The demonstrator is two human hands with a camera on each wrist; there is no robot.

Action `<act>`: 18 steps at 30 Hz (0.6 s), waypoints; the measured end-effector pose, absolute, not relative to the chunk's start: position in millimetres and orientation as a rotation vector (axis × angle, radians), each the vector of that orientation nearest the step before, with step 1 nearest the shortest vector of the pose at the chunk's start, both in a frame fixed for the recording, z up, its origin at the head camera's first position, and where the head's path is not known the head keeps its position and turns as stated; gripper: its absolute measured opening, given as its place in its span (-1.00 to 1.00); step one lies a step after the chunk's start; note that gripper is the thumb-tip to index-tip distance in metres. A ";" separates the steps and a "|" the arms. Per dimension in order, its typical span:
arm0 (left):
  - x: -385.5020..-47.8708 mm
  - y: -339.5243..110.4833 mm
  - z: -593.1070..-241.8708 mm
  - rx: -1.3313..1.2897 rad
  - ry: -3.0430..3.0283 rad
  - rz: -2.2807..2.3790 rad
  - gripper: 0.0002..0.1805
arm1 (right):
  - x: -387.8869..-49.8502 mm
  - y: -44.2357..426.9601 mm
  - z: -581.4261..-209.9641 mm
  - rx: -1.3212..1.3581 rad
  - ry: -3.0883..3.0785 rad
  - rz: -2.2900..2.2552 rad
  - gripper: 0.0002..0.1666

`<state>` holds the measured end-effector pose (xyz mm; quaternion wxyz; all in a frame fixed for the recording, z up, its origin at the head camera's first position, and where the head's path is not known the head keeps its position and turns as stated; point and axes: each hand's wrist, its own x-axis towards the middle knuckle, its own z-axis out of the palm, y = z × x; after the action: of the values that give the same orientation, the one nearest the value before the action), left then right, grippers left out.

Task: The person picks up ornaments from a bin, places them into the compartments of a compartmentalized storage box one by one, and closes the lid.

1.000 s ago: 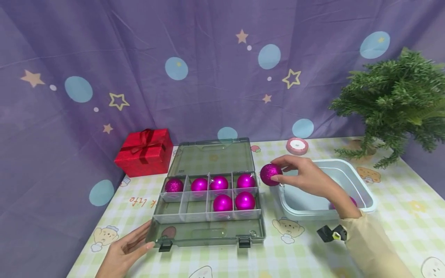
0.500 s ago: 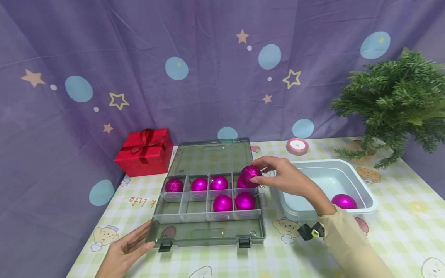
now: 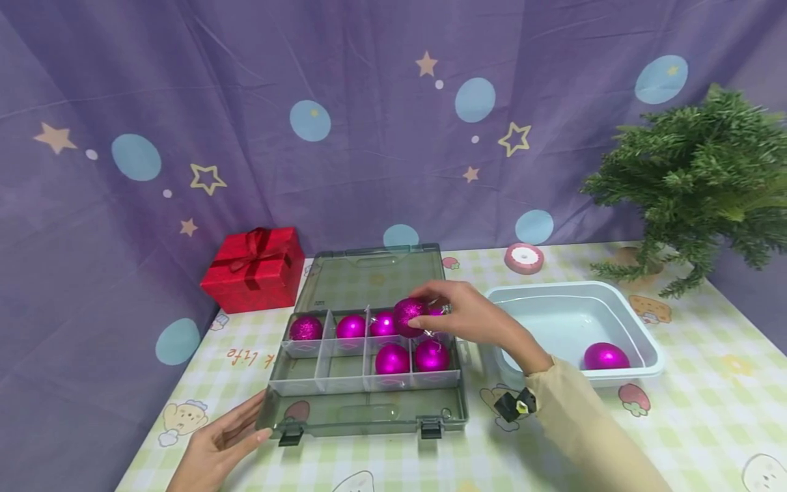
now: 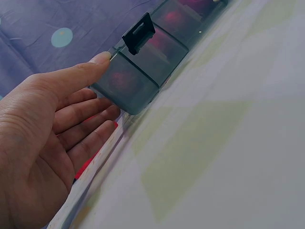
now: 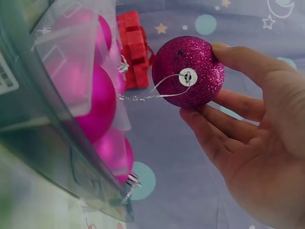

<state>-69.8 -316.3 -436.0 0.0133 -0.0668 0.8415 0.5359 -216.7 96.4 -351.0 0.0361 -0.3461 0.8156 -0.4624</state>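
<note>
My right hand (image 3: 470, 314) pinches a glittery magenta ball (image 3: 410, 317) above the right part of the divided box (image 3: 363, 425). In the right wrist view the glittery ball (image 5: 190, 71), with a silver cap and string, sits between thumb and fingers of the hand (image 5: 267, 124). Several magenta balls lie in the box, one of them glittery (image 3: 305, 329) at the back left; two front-left compartments hold none. At the box's front-left corner rests my left hand (image 3: 215, 444); in the left wrist view that hand's (image 4: 57, 119) thumb touches the corner, the fingers relaxed beside it.
Right of the box stands a pale blue tub (image 3: 652, 372) with one magenta ball (image 3: 605, 356) in it. A ribbon roll (image 3: 524, 258) lies behind it, and a small green tree (image 3: 701, 178) stands at the back right. A red gift box (image 3: 255, 273) is at the back left.
My right hand has moved left with the glittery ball, from beside the tub's left edge to over the box. The left hand has stayed at the box's corner.
</note>
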 end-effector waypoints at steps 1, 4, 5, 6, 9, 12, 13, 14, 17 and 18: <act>-69.9 -316.1 -435.9 -0.206 2.623 1.668 -0.27 | -217.6 93.8 -351.8 -1.058 2.496 -1.416 -0.50; -70.1 -316.0 -435.8 -0.207 2.622 1.662 -0.27 | -220.0 86.4 -353.6 -1.061 2.476 -1.405 -0.50; -70.1 -316.2 -436.0 -0.207 2.624 1.655 -0.26 | -220.7 83.7 -354.2 -1.062 2.469 -1.406 -0.50; -70.1 -316.2 -436.0 -0.210 2.627 1.648 -0.26 | -221.3 81.0 -354.6 -1.065 2.463 -1.405 -0.50; -70.3 -316.4 -436.3 -0.216 2.633 1.625 -0.25 | -223.4 72.4 -356.1 -1.073 2.448 -1.390 -0.51; -70.5 -316.2 -435.9 -0.222 2.637 1.618 -0.24 | -225.8 63.6 -357.3 -1.071 2.440 -1.368 -0.51; -70.7 -316.2 -435.8 -0.224 2.635 1.618 -0.24 | -226.5 60.8 -357.7 -1.072 2.441 -1.359 -0.51; -70.8 -316.0 -435.5 -0.226 2.633 1.619 -0.24 | -226.9 58.2 -357.7 -1.076 2.447 -1.350 -0.51; -71.1 -315.8 -435.2 -0.238 2.627 1.617 -0.24 | -227.1 50.0 -356.9 -1.086 2.456 -1.332 -0.51; -71.1 -315.7 -435.0 -0.243 2.625 1.615 -0.24 | -226.8 47.3 -356.5 -1.091 2.464 -1.325 -0.51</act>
<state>-71.1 -315.7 -435.0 0.0251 -0.0786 0.8488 0.5222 -226.8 47.3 -356.5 0.0693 -0.3624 0.8187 -0.4400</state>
